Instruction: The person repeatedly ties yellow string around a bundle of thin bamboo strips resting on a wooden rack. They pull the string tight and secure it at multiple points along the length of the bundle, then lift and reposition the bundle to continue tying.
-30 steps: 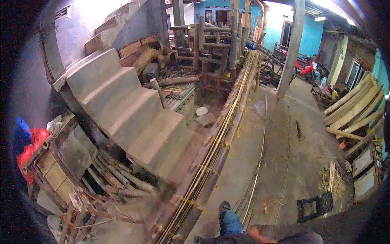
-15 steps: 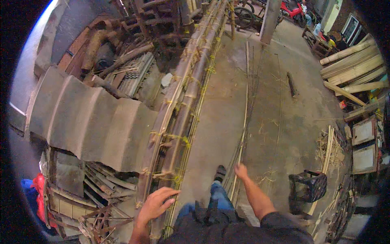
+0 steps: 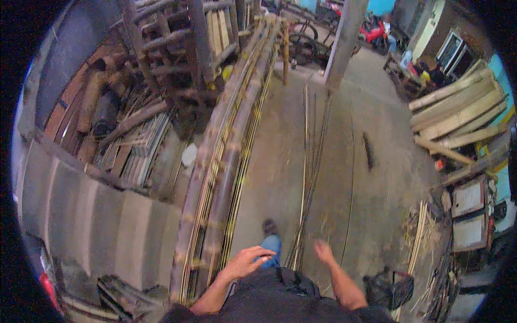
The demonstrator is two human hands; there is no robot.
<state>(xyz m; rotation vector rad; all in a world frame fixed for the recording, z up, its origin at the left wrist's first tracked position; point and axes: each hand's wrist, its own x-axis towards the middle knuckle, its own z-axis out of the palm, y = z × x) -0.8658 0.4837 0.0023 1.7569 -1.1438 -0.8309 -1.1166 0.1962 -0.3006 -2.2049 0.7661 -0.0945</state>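
My left hand point(image 3: 250, 261) is open and empty, its fingers stretched to the right in front of my body, just right of a long bundle of dark bamboo poles point(image 3: 223, 183). Yellow ties and thin strips run along those poles. Further right, my right hand point(image 3: 324, 252) hangs over the floor, smeared by motion, so its fingers cannot be made out. Left of it, long thin strips point(image 3: 305, 183), some pale and some dark, stretch away along the floor; a gap shows between them and the hand. My shoe point(image 3: 269, 226) is on the floor between the poles and the strips.
Corrugated sheets point(image 3: 107, 231) flank the poles on the left. A post point(image 3: 340, 48) stands ahead. Stacked split bamboo point(image 3: 460, 110), a dark stool point(image 3: 396, 288) and a short stick point(image 3: 368, 151) are to the right. A person point(image 3: 389, 32) is near a red motorbike point(image 3: 375, 36) at the back.
My right hand has come off the pale strip it gripped, which now lies on the floor. My left hand has moved right, away from the poles. The view has shifted.
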